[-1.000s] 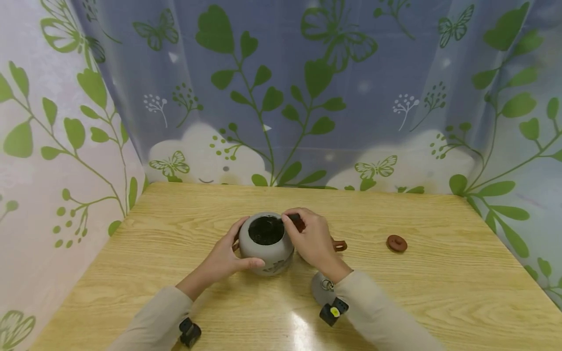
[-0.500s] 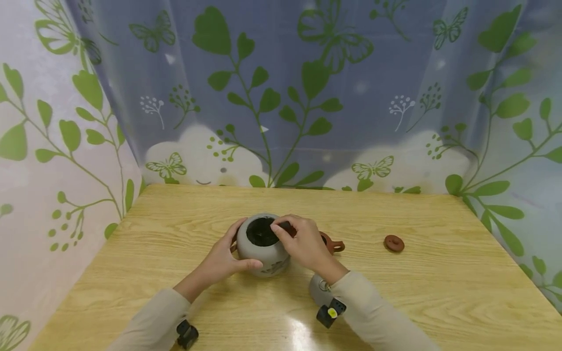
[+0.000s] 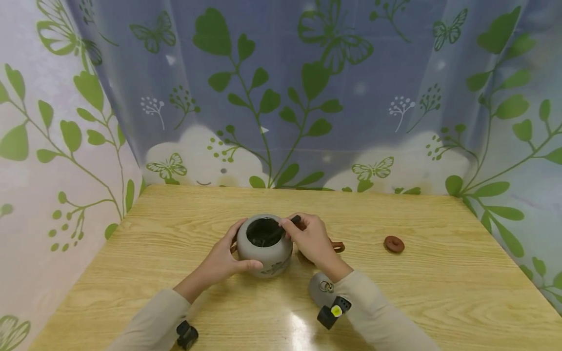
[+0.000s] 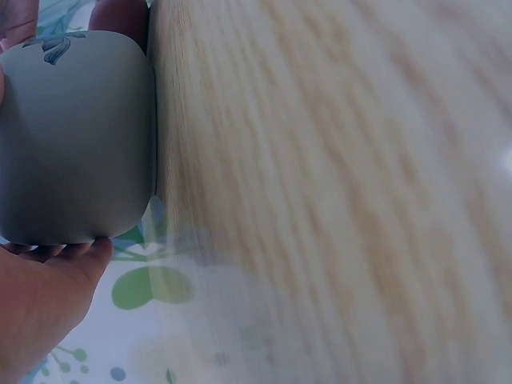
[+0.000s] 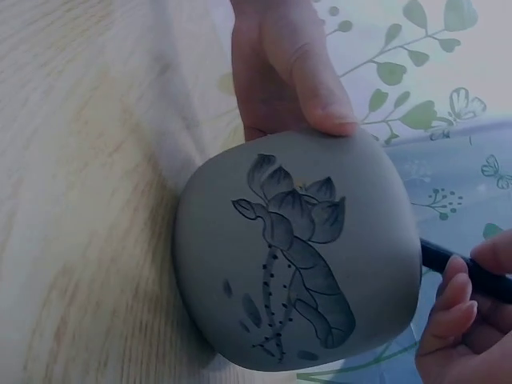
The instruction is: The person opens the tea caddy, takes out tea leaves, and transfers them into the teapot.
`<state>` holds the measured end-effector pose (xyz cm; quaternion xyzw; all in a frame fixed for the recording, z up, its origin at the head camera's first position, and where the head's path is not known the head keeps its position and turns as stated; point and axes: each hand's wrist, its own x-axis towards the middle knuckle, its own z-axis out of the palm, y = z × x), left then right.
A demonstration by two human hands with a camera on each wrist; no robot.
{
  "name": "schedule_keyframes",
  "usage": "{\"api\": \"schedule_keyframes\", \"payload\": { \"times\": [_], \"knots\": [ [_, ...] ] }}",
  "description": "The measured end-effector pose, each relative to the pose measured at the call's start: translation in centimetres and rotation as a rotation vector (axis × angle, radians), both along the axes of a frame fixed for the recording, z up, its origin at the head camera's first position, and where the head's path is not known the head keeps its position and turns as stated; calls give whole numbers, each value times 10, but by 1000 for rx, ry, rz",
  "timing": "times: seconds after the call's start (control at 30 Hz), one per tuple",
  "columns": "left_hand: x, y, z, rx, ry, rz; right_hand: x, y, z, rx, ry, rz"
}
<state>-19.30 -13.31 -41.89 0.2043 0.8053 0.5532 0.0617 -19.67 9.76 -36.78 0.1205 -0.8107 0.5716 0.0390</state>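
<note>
A round grey jar (image 3: 265, 261) with a dark lotus drawing stands on the table, its mouth open to dark contents that look like tea leaves. My left hand (image 3: 219, 263) grips the jar's left side, thumb across the front; in the right wrist view, the left thumb presses the jar wall. Between thumb and fingers, my right hand (image 3: 311, 239) pinches a slim black stick-like tool (image 3: 277, 234), slanted over the rim with its lower end inside the jar. That end's shape is hard to tell. Behind the right hand a reddish-brown teapot (image 3: 338, 247) is mostly hidden.
A grey lid (image 3: 318, 288) with a metal ring lies under my right wrist. Farther right, a small reddish-brown teapot lid (image 3: 394, 244) lies on the wooden table (image 3: 439, 282). A patterned curtain (image 3: 281, 97) hangs behind the table.
My right hand moved left over the jar's mouth, then back a little to the right. The tool's shaft now shows more clearly, tilted into the jar. My left hand keeps its hold.
</note>
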Motion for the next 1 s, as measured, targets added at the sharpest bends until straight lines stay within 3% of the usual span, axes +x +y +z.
{"api": "schedule_keyframes", "payload": {
  "times": [0.17,0.43,0.73,1.0],
  "knots": [
    [0,0,0,11,-3,4,-1,2,0,-53,-52,3],
    [0,0,-1,16,-9,10,-3,8,0,-112,-80,-79],
    [1,0,0,3,-11,16,-5,14,-2,-271,-148,-83],
    [1,0,0,15,-13,13,-4,18,0,-292,-141,-110]
  ]
}}
